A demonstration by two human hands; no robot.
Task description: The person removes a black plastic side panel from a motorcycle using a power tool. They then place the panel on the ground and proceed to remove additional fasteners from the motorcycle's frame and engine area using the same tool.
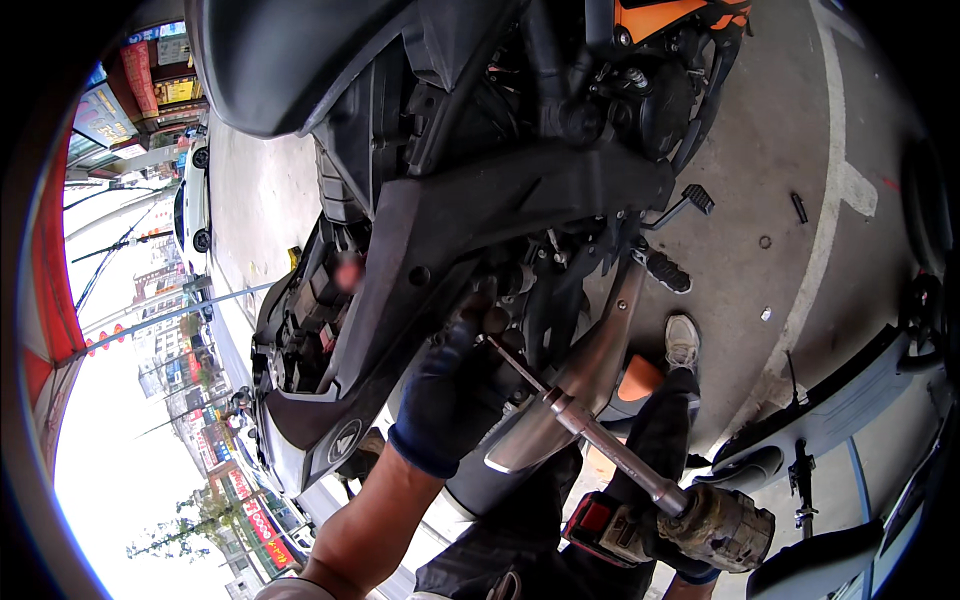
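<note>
While the right hand point(680, 562) gripped a power drill point(728, 530), its long rod point(620, 452) ended beside the left hand point(450, 392) and its fingers; whether they held the motorcycle point(530, 205), I couldn't tell.

scuffed impact driver point(728, 528), tilted, long extension point(620, 452) fitted

You get blown-out sky point(100, 450) at left, a dim motorcycle point(530, 200) mid-frame, and fisheye edges bending into black corners.
</note>
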